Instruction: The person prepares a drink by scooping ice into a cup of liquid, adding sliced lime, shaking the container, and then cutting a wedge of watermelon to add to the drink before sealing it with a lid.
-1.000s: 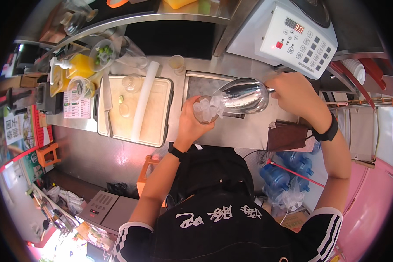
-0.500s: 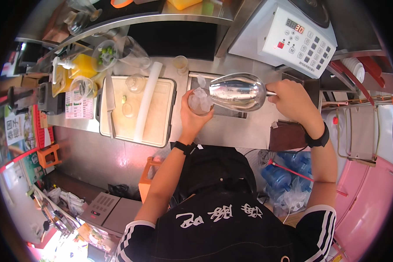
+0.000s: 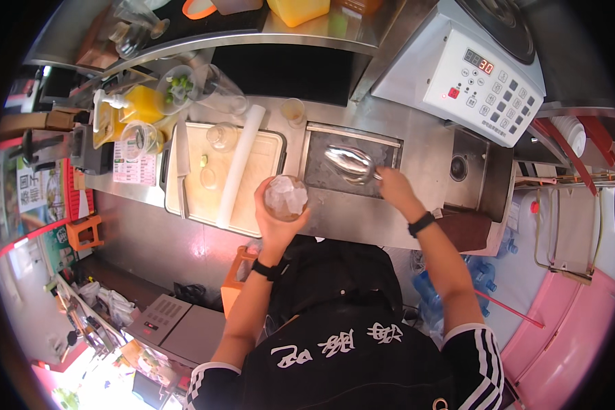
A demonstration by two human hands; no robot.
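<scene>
This is a drink-making counter in a small shop or stall, a commercial workspace rather than a home kitchen. A stainless steel counter [image 3: 417, 147] runs across the scene with a recessed well [image 3: 352, 167] set into it, where a large metal scoop [image 3: 350, 164] lies. To the far right stands a white machine with a keypad and red digital display [image 3: 482, 78]. On the left sit a pale cutting board [image 3: 222, 181], clear plastic cups [image 3: 222, 137], a pump bottle of yellow syrup [image 3: 133, 106] and a laminated menu sheet [image 3: 133, 169]. A raised steel shelf [image 3: 205, 41] at the far side carries containers. Large water bottles [image 3: 478, 277] stand under the counter at the near right.
</scene>
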